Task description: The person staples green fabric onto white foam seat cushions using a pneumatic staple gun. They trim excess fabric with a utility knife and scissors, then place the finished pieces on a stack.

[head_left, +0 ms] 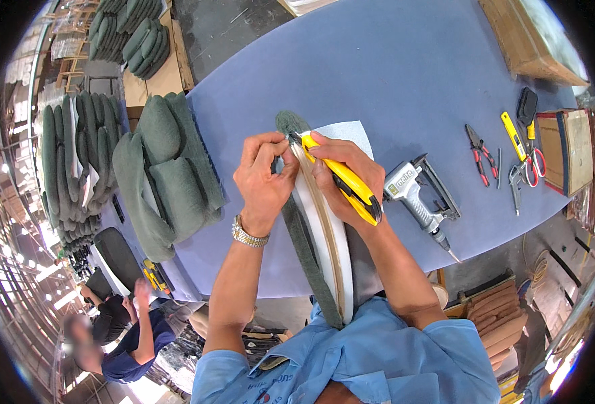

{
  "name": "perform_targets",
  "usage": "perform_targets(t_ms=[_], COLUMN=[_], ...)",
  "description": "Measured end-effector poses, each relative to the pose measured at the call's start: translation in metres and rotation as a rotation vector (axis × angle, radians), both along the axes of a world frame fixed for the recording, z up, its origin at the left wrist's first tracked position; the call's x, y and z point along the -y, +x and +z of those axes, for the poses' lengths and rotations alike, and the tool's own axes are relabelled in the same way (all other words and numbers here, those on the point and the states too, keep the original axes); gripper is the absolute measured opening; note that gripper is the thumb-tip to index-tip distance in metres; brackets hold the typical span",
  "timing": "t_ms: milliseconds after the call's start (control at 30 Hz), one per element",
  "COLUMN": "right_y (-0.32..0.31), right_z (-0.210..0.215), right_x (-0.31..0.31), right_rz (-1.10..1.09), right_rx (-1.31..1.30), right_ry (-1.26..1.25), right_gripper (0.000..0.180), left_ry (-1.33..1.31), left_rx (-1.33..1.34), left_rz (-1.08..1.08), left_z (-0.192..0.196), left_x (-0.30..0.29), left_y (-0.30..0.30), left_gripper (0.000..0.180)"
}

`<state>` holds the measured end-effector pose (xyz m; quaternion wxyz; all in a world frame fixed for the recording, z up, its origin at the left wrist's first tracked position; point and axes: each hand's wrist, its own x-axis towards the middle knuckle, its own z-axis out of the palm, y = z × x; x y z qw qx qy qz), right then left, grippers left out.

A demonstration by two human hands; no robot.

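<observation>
A long upholstered cushion piece (pixel 324 239) stands on edge on the table, its near end against my blue shirt. Dark green fabric, white padding and a tan strip show along it. My right hand (pixel 353 165) is wrapped round a yellow utility knife (pixel 351 188), whose tip end is at the cushion's far end. My left hand (pixel 265 176) is closed in a pinch at the green fabric (pixel 291 122) there, right beside the knife tip. Exactly what lies between its fingertips is too small to make out. A white sheet (pixel 351 133) shows behind my right hand.
A staple gun (pixel 415 195) lies right of my right hand. Pliers (pixel 479 156), red-handled scissors (pixel 533 167) and another yellow knife (pixel 512 135) lie farther right, near cardboard boxes (pixel 533 37). Green cushions (pixel 169 161) are piled at left. Two people (pixel 132 337) work at lower left.
</observation>
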<state>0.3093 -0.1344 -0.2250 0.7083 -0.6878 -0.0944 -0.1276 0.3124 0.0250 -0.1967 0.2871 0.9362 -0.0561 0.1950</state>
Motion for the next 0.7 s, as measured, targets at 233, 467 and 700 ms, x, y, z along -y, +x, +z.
perform_targets(t_ms=[233,467,700], right_y=[-0.007,-0.014,-0.018], right_z=[0.002,-0.002,0.002], right_x=[-0.002,-0.004,-0.003], right_rz=[-0.007,-0.049,-0.061], right_rx=[-0.02,-0.038,-0.047], right_ry=[0.036,0.098,0.084], right_gripper=[0.017,0.019,0.021], left_ry=[0.03,0.063,-0.167], left_rx=[0.031,0.033,0.004], left_rz=[-0.006,-0.02,0.015], left_z=[-0.001,-0.001,-0.001], left_x=[0.0,-0.004,-0.007], left_y=[0.0,0.0,-0.006], left_gripper=[0.019,0.018,0.015])
